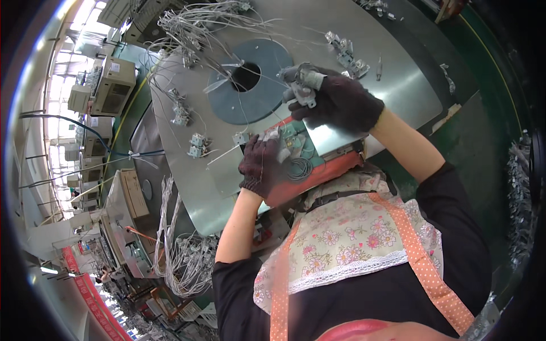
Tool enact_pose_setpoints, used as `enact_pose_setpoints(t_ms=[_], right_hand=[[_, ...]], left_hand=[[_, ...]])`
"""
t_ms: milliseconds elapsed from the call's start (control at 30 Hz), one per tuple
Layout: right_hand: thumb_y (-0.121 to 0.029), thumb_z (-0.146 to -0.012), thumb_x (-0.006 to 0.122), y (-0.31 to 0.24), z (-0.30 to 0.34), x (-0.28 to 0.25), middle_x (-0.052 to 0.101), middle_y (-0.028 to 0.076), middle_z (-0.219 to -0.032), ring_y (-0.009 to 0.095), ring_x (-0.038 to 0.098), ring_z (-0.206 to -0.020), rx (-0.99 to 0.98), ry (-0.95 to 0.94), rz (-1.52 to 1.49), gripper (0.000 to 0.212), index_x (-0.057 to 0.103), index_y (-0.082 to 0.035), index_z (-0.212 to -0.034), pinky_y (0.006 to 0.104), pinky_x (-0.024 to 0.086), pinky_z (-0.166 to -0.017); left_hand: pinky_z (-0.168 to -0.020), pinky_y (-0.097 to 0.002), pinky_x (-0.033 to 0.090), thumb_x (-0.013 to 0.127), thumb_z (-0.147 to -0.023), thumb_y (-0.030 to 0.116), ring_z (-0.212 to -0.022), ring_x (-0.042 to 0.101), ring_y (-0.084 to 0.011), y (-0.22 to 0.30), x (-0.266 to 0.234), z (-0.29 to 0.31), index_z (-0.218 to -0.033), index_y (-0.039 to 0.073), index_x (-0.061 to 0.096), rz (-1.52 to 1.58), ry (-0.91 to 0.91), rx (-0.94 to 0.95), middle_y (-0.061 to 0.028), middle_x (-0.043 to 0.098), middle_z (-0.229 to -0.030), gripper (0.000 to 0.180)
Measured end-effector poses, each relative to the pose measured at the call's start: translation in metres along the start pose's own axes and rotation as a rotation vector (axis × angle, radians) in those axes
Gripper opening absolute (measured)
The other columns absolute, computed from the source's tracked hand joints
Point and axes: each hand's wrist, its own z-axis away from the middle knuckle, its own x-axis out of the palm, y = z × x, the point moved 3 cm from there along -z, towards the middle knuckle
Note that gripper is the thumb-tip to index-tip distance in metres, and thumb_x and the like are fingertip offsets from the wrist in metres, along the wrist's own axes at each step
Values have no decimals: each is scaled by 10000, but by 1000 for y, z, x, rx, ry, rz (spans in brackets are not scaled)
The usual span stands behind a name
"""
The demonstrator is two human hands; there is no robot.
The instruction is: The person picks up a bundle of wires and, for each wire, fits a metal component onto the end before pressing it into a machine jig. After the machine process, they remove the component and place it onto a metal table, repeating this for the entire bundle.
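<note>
My right hand (347, 102), in a dark glove, is closed around a grey, lumpy metal-looking thing (304, 85) with pale wrapping; its exact kind is unclear. It is held above the metal table, right of the round blue-grey disc (227, 99). My left hand (260, 162), gloved too, bends its fingers beside a small pale part (278, 145); whether it grips that part is hard to see. Below both hands lies a shallow green-lined tray (310, 149) with an orange-red front edge. A coil of grey wire (300, 169) rests in it, next to small parts.
A bundle of pale wires (199, 23) with metal connectors spreads over the table's far left. Small metal assemblies (198, 145) lie left of my left hand, others (348, 55) at the far right near a thin pointed tool (379, 69). More wire bundles (190, 256) hang at the lower left.
</note>
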Motion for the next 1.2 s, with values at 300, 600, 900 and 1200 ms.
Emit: enact_pose_setpoints(t_ms=[300, 600, 900, 1200], right_hand=[[-363, -898, 709, -8, 14, 10, 615, 65, -1230, 205, 643, -1092, -211, -212, 69, 778, 380, -105, -1555, 348, 536, -906], [-219, -988, 586, 4, 29, 18, 627, 111, -1265, 188, 682, -927, -237, 182, 463, 562, 417, -121, -1515, 314, 580, -823], [-127, -1018, 438, 20, 13, 6, 622, 145, -1236, 200, 654, -962, -278, 244, 342, 464, 436, -94, -1481, 341, 590, -874], [-245, -1010, 510, 13, 30, 24, 546, 189, -1399, 318, 614, -1219, -171, 117, 65, 590, 345, -74, -1551, 452, 533, -1043]], left_hand=[[-1115, -503, 405, 678, -895, 394, -1191, 624, -390, -3, -4, -9, -1324, 13, 600, 29, -14, 29, -203, 678, -1244, 579], [-1004, -475, 487, 663, -851, 477, -903, 671, -415, 1, 0, -6, -1030, 61, 676, 23, 104, -54, -181, 705, -922, 454], [-1009, -414, 482, 539, -911, 205, -1055, 675, -283, -6, 15, 7, -1198, 65, 656, -56, 72, -74, -139, 705, -1144, 340], [-913, -445, 531, 639, -869, 369, -963, 677, -380, 4, 2, -12, -1134, 80, 647, 12, -193, -92, -182, 689, -1060, 392]])
